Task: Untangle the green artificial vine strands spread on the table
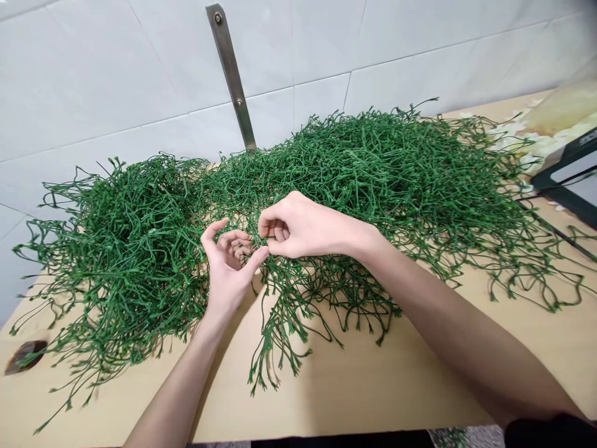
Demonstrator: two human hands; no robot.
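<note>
Many thin green artificial plant stems with small forked tips lie tangled in a big heap (373,168) and a smaller pile (130,249) on the left. My right hand (303,227) is closed in a pinch, with thumb and bent fingers on the top end of a bunch of green stems (280,317). That bunch fans out below over the table. Close beside it on the left is my left hand (228,261), fingers loosely curled and apart, its thumb tip almost meeting the right thumb at the bunch. The exact pinch point is partly hidden by the fingers.
The light wooden table (364,386) has a dark round hole (25,356) at its left. Behind it rises a tiled wall (93,74) with an upright metal strip (232,74). White petals (532,140) and a dark-framed box (571,174) are at the right.
</note>
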